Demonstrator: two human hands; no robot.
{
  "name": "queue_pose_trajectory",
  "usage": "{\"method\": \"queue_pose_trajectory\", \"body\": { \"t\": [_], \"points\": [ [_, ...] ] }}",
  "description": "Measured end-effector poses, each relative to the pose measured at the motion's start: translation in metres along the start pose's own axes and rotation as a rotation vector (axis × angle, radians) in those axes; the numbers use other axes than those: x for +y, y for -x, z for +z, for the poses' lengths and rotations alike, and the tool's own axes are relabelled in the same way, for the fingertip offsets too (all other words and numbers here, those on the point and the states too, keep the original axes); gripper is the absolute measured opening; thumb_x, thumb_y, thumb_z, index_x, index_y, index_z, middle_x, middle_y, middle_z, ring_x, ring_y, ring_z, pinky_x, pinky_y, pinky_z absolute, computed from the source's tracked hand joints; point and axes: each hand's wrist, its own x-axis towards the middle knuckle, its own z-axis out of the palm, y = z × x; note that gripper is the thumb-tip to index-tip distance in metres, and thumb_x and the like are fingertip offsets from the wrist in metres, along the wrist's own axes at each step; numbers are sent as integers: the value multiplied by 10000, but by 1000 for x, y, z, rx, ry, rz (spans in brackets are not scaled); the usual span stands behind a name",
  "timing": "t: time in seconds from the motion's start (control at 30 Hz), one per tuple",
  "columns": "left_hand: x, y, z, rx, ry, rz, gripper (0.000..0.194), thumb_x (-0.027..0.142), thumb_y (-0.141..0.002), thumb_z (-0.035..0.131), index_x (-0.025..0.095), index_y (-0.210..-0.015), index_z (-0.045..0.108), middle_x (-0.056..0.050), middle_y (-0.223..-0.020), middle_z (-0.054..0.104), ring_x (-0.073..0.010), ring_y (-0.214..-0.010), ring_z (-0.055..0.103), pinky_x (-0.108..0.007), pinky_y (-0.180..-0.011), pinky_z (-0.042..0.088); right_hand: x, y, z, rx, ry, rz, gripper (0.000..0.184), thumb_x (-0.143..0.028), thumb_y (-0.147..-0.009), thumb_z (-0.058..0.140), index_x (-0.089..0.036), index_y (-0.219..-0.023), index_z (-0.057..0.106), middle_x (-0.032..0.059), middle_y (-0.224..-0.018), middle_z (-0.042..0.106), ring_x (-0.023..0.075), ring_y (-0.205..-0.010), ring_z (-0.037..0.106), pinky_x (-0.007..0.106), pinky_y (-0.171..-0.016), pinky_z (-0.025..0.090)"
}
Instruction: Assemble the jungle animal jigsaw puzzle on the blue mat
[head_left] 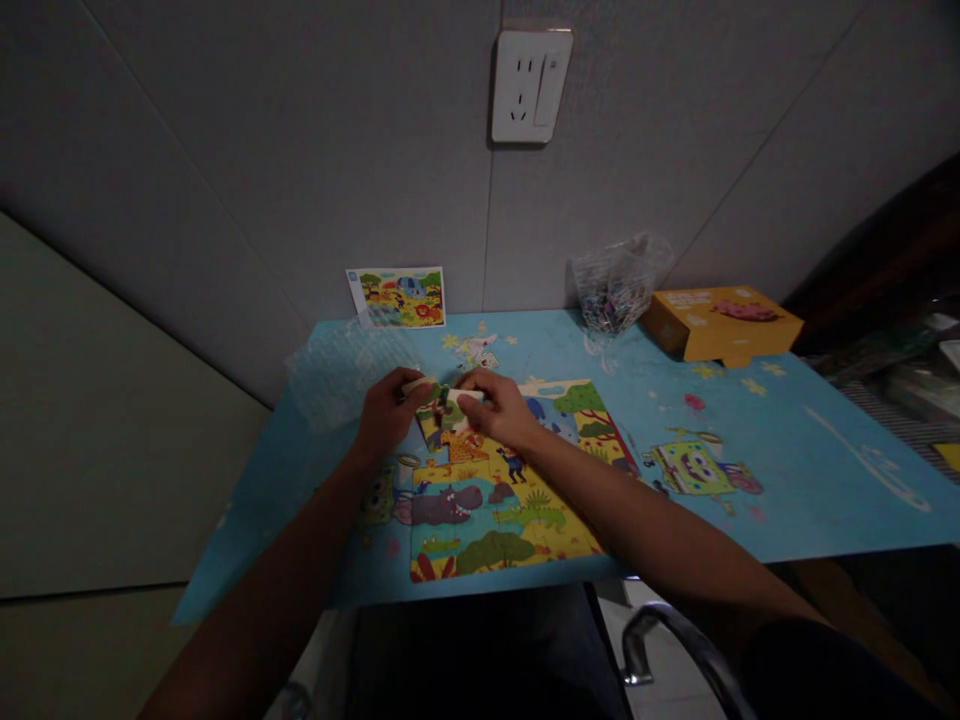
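Note:
A jigsaw puzzle [442, 535] with jungle animals lies on the blue table, a hippo and a crocodile showing in its near part. Over its far left corner, my left hand [388, 408] grips a puzzle piece [430, 418] between thumb and fingers. My right hand [504, 408] pinches a second, pale-edged puzzle piece [457, 400] right beside the first. Whether the two pieces interlock, I cannot tell. My right forearm covers part of the puzzle's right side.
A picture card [405, 297] leans against the wall at the back left, behind a clear plastic wrapper [341, 370]. At the back right stand a plastic bag [616, 290] of small pieces and an orange box [731, 322]. The blue table [810, 500] has cartoon prints.

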Motion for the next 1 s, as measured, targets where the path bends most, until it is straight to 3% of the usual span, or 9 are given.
{"method": "queue_pose_trajectory", "body": {
  "t": [0.17,0.3,0.37,0.47,0.53,0.63,0.8,0.9,1.0],
  "points": [
    [2,-2,0,135,175,-16,361,498,-740,754,183,-835,605,22,-713,624,-118,-624,593,-245,-620,522,-3,0,7,-160,53,109,248,-431,-857,627,-186,-878,663,6,-727,647,141,-603,534,280,-618,409],
    [-2,-5,-5,281,230,-44,416,560,-774,730,196,-887,562,10,-745,645,-133,-632,639,-259,-601,548,4,1,9,-68,-37,115,293,-487,-829,675,-196,-870,673,-11,-694,627,126,-559,480,267,-573,371],
    [-3,-4,-5,202,175,-81,429,598,-803,683,193,-900,581,0,-739,650,-137,-630,634,-256,-592,540,6,1,10,45,-67,130,329,-522,-828,674,-198,-878,675,-9,-696,622,129,-558,468,268,-565,367],
    [-1,2,3,-100,66,-125,443,613,-780,676,183,-884,643,-5,-709,656,-145,-616,600,-257,-574,507,5,-1,6,136,-17,140,328,-516,-851,655,-190,-884,673,4,-723,631,141,-596,496,277,-596,389],
    [3,6,10,-185,-17,-110,355,482,-690,782,179,-850,690,-1,-707,671,-149,-650,591,-252,-601,490,2,-3,-2,70,89,116,315,-488,-901,609,-180,-904,673,21,-754,646,154,-646,535,289,-646,413],
    [11,8,14,-107,45,-178,260,325,-628,807,169,-809,704,12,-694,663,-140,-646,578,-244,-604,484,-2,-3,-17,-97,358,22,375,-510,-912,623,-151,-1015,658,81,-894,661,202,-790,578,330,-745,440],
    [27,0,1,37,747,-580,140,179,-700,691,124,-824,660,-37,-783,702,-119,-643,647,-195,-540,516,-4,0,-29,-498,714,-118,692,-660,-643,838,-139,-1063,662,147,-1067,577,296,-965,520,415,-851,416],
    [33,-2,-6,0,941,-703,133,135,-783,618,86,-889,684,-90,-875,730,-107,-677,678,-158,-538,529,-4,-1,-26,-538,695,-106,583,-548,-625,896,-150,-981,661,119,-1044,546,266,-947,490,375,-831,385],
    [31,1,-3,-50,894,-712,145,107,-793,651,95,-936,674,-115,-941,745,-135,-712,706,-186,-565,559,-2,-3,-25,-509,540,-95,466,-411,-615,919,-167,-866,611,61,-927,544,217,-872,474,330,-783,360]
  ]
}}
